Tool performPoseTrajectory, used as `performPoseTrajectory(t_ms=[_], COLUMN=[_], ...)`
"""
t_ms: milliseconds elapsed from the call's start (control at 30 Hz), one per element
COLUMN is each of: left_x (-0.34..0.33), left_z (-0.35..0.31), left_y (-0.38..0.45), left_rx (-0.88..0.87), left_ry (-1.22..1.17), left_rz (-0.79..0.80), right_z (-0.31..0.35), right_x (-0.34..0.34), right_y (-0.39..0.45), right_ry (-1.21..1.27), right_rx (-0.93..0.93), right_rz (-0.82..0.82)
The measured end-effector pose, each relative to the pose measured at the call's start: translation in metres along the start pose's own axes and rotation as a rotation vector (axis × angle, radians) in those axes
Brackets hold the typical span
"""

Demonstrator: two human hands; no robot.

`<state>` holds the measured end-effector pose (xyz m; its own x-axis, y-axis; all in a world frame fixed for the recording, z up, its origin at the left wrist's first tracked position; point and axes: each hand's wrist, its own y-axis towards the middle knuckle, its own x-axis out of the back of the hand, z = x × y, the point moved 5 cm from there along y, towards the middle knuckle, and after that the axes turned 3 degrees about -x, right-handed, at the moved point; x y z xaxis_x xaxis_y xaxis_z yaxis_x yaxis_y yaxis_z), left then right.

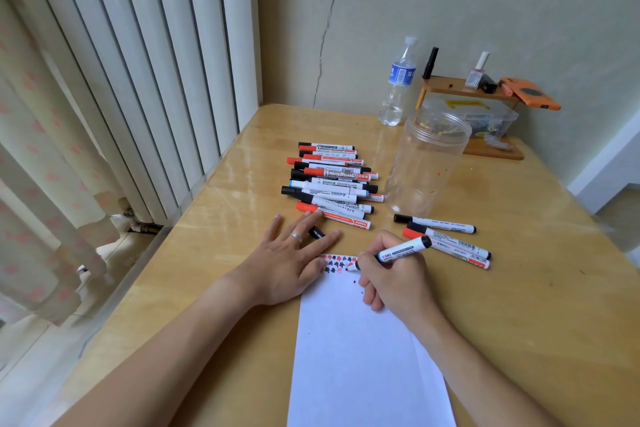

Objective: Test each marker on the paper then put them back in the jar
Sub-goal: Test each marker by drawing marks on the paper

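markers (332, 180) mostly lie piled beside the empty jar (427, 163); three rest apart at right. paper (367, 350) carries red and black marks at its top edge. right hand (394, 274) grips one uncapped marker, tip on paper; left hand (294, 260) lies flat, fingers spread, pinning the sheet, a black cap (317, 232) between them.

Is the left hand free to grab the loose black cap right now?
Probably yes. The left hand lies flat and empty on the paper's edge, and the black cap sits between its spread fingers, with nothing covering it.
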<state>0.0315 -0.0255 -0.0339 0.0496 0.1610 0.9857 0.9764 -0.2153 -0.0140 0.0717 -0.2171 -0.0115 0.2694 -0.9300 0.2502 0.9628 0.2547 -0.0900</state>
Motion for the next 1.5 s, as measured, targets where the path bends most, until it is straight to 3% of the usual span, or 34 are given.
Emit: performPoseTrajectory(t_ms=[367,567,733,900,1300,1500], left_x=[0.001,0.013,0.025,0.022,0.025,0.025], left_z=[0.002,0.001,-0.006,-0.015,-0.019,-0.015], left_y=[0.0,-0.003,-0.001,-0.001,-0.002,-0.004], left_rx=[-0.015,-0.078,-0.131,-0.115,-0.169,-0.19], left_ry=[-0.122,-0.163,-0.154,-0.44,-0.583,-0.595], left_rz=[-0.071,-0.317,-0.492,-0.433,-0.404,-0.427], right_z=[-0.003,-0.004,-0.004,0.004,0.008,0.006], right_x=[-0.001,0.002,0.007,0.006,-0.002,0.005], right_y=[0.002,0.002,0.007,0.005,0.002,0.004], right_ry=[0.012,0.003,0.134,0.223,0.115,0.263], right_rx=[-0.001,-0.023,-0.009,0.023,0.104,0.051], right_rz=[0.022,0.037,0.056,0.136,0.269,0.279])
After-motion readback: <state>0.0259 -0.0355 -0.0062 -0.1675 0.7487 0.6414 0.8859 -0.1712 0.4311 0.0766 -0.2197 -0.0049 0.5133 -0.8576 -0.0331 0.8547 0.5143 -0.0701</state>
